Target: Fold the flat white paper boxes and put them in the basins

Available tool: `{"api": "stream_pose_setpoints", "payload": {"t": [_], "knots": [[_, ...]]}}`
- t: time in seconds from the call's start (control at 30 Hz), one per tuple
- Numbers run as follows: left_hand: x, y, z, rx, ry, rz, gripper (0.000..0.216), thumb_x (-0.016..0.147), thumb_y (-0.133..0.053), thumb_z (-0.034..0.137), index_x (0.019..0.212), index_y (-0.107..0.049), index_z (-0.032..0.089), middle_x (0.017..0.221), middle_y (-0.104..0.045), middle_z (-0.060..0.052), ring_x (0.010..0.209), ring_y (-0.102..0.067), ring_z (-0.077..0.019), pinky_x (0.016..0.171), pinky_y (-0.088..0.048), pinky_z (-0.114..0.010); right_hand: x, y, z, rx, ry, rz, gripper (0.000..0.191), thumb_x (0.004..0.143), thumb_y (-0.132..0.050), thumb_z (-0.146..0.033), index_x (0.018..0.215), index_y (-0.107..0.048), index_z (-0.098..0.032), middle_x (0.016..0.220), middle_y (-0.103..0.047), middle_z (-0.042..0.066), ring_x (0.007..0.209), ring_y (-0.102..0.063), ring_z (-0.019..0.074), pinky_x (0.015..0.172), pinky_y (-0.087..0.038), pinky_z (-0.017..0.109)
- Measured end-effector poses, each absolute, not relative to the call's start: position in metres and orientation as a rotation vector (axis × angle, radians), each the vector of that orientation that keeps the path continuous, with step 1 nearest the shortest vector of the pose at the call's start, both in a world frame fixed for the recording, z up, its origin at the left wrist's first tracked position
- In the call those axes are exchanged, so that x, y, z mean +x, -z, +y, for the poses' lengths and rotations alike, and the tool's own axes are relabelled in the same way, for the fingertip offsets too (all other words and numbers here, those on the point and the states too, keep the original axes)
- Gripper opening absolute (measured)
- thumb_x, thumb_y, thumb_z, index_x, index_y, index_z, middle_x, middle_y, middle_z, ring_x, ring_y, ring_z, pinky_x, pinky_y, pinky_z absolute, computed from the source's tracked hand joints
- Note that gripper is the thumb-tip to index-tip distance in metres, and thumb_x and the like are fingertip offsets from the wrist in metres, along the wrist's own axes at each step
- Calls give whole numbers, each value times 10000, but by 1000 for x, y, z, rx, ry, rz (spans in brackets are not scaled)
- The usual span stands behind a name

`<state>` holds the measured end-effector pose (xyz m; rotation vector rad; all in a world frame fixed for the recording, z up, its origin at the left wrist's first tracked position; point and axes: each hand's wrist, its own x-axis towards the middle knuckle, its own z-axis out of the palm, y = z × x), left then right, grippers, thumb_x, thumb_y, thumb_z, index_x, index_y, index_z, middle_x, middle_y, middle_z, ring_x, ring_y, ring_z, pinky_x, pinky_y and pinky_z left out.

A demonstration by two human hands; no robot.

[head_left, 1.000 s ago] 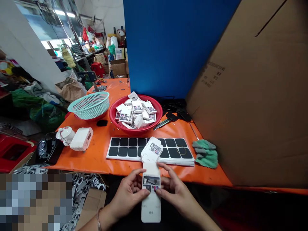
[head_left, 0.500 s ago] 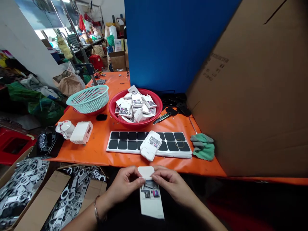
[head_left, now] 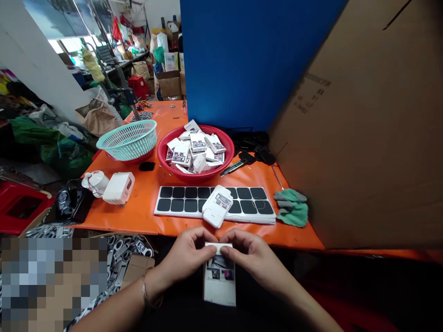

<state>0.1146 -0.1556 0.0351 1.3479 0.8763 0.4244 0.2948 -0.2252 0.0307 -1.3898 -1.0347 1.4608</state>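
Both hands grip the top end of a small white printed cardboard box [head_left: 220,288], held upright over my dark lap. My left hand [head_left: 192,252] pinches its upper left corner, thumb pressed on the folded top. On the upper right, my right hand [head_left: 247,251] does the same, the two thumbs close together. Behind the hands, flat printed box blanks [head_left: 217,207] lie stacked on sheets of black rounded-square stickers [head_left: 190,205]. A red basin [head_left: 162,159] beyond them holds many finished-looking white boxes [head_left: 198,142].
A mint plastic basket [head_left: 133,143] and a white device [head_left: 118,188] stand on the left of the orange table [head_left: 138,216]. A utility knife [head_left: 233,167] and a green-grey glove [head_left: 292,207] lie to the right. A large cardboard carton [head_left: 374,138] walls the right side.
The top flap stood up before; now it is folded down at the box's top under my thumbs. Both hands have shifted slightly up and right in the view.
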Motion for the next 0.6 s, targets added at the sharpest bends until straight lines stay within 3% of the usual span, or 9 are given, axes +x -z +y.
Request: {"api": "stream_pose_setpoints", "payload": {"t": [0.13,0.3,0.4,0.5,0.6], "knots": [[121,-29,-156,1187,-439,888,194,749,-724,308,764,-650,130,726,-644,-31,670,-565,-138,646,-440,-235,294,-22,-223,-1353,-1508,-934,306,747,-760,-458,765,-678,-164,738,-645,12,680,-554,140,637,-436,250],[114,-31,-156,1688,-475,716,156,848,-642,264,798,-739,153,777,-677,-78,723,-607,-176,687,-467,-277,298,-6,-230,-1388,-1475,-938,334,773,-724,-495,691,-697,-172,632,-636,11,575,-543,131,535,-414,234],[103,-28,-157,1771,-420,546,168,857,-665,283,925,-756,159,882,-696,-114,808,-642,-202,739,-496,-290,297,5,-245,-1381,-1320,-1175,232,830,-687,-424,849,-782,-213,809,-736,68,744,-668,213,678,-525,310],[93,-18,-157,1711,-410,599,160,836,-698,296,891,-754,156,860,-696,-102,795,-645,-196,728,-499,-277,296,11,-252,-1314,-1253,-1355,256,837,-690,-367,1065,-764,-276,981,-755,85,876,-702,263,779,-559,377],[87,-9,-149,1627,-531,760,195,863,-669,315,984,-721,172,931,-689,-89,854,-645,-195,781,-503,-285,302,-1,-228,-1405,-1310,-1264,276,791,-739,-400,1020,-778,-250,950,-763,82,857,-707,268,779,-569,391]]}}
